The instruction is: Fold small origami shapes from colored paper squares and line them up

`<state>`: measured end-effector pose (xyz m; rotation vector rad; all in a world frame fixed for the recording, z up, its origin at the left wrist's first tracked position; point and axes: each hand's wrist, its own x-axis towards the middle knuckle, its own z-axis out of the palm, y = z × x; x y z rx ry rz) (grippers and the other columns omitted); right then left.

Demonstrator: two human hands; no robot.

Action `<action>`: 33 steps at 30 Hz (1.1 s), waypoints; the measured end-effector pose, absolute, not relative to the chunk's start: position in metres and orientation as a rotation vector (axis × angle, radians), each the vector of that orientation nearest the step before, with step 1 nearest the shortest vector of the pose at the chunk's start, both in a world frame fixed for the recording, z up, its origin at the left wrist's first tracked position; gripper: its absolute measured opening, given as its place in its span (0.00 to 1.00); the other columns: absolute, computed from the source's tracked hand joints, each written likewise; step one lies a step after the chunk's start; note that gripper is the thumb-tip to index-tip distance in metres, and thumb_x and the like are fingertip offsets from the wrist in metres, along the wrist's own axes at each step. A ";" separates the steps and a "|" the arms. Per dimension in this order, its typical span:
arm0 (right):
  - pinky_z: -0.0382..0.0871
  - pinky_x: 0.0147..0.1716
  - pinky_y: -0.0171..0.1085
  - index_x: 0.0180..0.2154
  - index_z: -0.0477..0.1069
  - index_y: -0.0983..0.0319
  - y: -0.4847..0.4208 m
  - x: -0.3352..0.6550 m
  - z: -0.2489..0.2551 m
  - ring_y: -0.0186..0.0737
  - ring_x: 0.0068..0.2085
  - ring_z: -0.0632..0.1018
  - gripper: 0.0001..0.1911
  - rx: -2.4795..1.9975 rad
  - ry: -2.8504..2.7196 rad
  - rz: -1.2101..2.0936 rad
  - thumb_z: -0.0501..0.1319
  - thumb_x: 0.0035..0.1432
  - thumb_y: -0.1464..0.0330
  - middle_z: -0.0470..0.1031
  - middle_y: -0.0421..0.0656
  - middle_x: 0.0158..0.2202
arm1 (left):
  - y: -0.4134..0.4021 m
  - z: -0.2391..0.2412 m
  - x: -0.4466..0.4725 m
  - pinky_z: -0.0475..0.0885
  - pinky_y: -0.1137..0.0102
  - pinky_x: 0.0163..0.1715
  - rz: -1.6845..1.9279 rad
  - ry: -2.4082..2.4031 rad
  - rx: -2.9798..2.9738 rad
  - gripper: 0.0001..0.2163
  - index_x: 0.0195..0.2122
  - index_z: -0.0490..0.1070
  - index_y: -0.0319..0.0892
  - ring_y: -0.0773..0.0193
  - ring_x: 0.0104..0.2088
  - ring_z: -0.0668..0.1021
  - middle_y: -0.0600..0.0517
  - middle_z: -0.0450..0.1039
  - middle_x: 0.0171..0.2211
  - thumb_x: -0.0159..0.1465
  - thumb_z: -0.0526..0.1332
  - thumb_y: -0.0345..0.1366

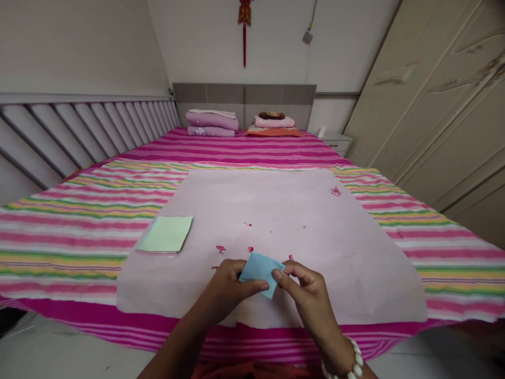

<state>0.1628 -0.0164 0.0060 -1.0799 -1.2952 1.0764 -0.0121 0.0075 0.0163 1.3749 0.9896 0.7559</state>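
A small light blue paper square [259,269] is held just above a pale pink sheet [300,231] spread on the bed. My left hand [226,287] pinches its left and lower edge with thumb and fingers. At the paper's right corner my right hand [305,292] grips with thumb and forefinger; a white bead bracelet [355,363] is on that wrist. The paper looks folded, and both hands are closed on it.
A stack of light green paper squares [165,234] lies at the sheet's left edge. Small pink paper scraps [220,248] are scattered near my hands, and one [335,191] lies far right. The striped bedspread [79,231] covers the bed; pillows [213,123] sit at the headboard. A wardrobe [442,105] stands right.
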 end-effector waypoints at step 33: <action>0.62 0.30 0.34 0.22 0.75 0.63 -0.018 0.155 -0.015 0.35 0.27 0.69 0.11 -1.030 -1.278 1.410 0.68 0.49 0.63 0.72 0.38 0.22 | 0.014 0.026 -0.013 0.59 0.74 0.23 1.100 1.118 1.255 0.12 0.19 0.71 0.39 0.70 0.21 0.64 0.58 0.62 0.17 0.55 0.66 0.40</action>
